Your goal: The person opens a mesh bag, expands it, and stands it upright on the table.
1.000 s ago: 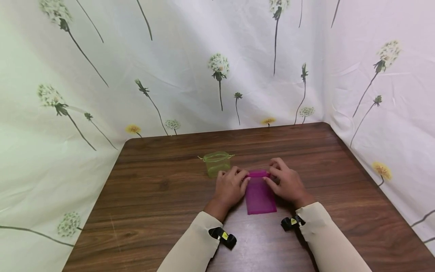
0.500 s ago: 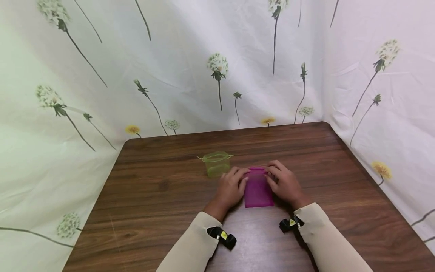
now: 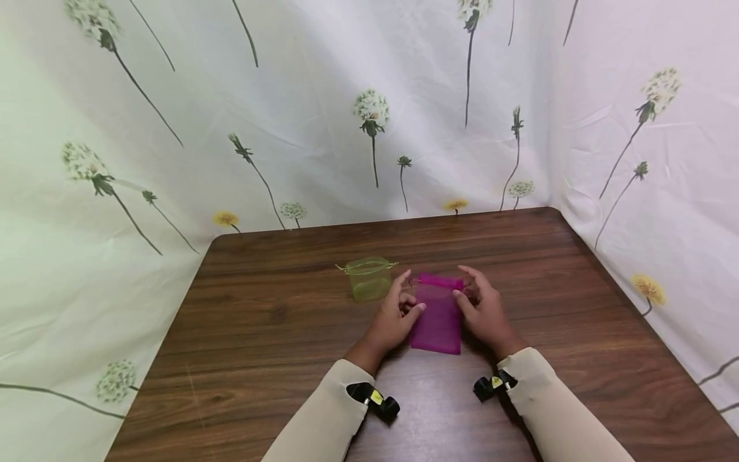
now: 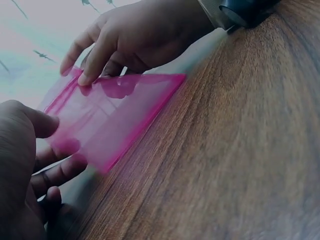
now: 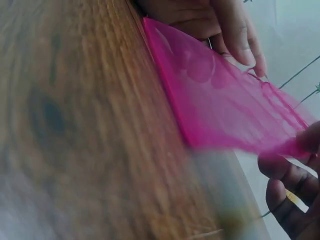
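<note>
A sheer magenta organza drawstring pouch (image 3: 437, 317) is held between both hands, its gathered top edge away from the person. My left hand (image 3: 392, 321) pinches its left side, thumb on top and fingertips behind, with the index finger stretched out past the edge. On the right side my right hand (image 3: 487, 314) holds it likewise, thumb (image 3: 464, 301) in front and index finger extended. Through the thin cloth (image 4: 117, 115) fingertips show faintly in the left wrist view. In the right wrist view the pouch (image 5: 210, 100) slants, its bottom edge close to the wood.
A sheer yellow-green drawstring pouch (image 3: 369, 282) lies just beyond the left hand, its cords spread to both sides. The brown wooden table (image 3: 260, 359) meets a white curtain (image 3: 323, 128) printed with dandelions at its back and sides.
The fingers have shifted from the pouch's top edge down to its sides, and both index fingers have straightened. The pouch has turned slightly, its top now fully showing. The yellow-green pouch stayed put.
</note>
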### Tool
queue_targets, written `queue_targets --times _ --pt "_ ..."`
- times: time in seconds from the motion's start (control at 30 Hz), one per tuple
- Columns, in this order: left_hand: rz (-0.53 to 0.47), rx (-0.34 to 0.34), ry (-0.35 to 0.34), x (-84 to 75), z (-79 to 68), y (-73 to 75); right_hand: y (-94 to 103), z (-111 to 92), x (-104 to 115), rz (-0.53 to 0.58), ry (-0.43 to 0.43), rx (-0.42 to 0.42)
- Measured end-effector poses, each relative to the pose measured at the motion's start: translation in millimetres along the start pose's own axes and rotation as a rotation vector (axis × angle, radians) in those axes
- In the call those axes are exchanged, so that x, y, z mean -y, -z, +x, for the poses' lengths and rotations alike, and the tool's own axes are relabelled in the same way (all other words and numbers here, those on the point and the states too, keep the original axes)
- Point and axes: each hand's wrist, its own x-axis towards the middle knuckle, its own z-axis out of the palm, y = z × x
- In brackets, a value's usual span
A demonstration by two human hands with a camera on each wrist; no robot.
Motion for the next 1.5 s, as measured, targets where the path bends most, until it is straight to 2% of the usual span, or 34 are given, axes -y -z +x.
queue_targets --times 0.17,0.27,0.33,0.43,0.63,0.7,0.9,0.97,1.13,1.37,1.5 --pt "0.032 0.021 0.005 1.3 -0.6 -0.3 -0.8 3 4 0.243 -0.265 0.001" --pt "0.033 0.017 0.007 2.0 0.0 -0.1 -0.1 4 4 0.325 -0.385 0.009" --pt "0.024 0.009 0.012 2.0 0.6 0.0 0.2 4 4 0.359 -0.434 0.022" --pt "0.013 0.005 0.012 1.6 1.3 0.2 0.4 4 4 0.371 -0.449 0.035" --pt "0.025 0.076 -0.01 0.7 -1.7 -0.6 -0.7 4 3 0.365 -0.483 -0.04" --pt "0.011 0.079 -0.012 1.4 -2.5 -1.7 -0.3 4 4 0.374 -0.501 -0.048" --pt "-0.022 -0.014 0.02 1.4 -2.7 -2.9 0.3 1 12 0.369 -0.521 0.037" --pt "-0.004 -0.008 0.032 1.3 -2.8 -2.3 0.1 1 13 0.356 -0.524 0.047" --pt "0.023 0.066 0.019 1.8 -3.0 -0.9 -1.3 1 11 0.344 -0.525 0.017" --pt "-0.026 -0.01 0.039 0.3 -2.8 0.7 -1.4 -2 11 0.34 -0.515 0.1" --pt "-0.026 -0.002 0.058 0.1 -2.1 0.3 -1.5 -3 9 0.338 -0.518 0.115"
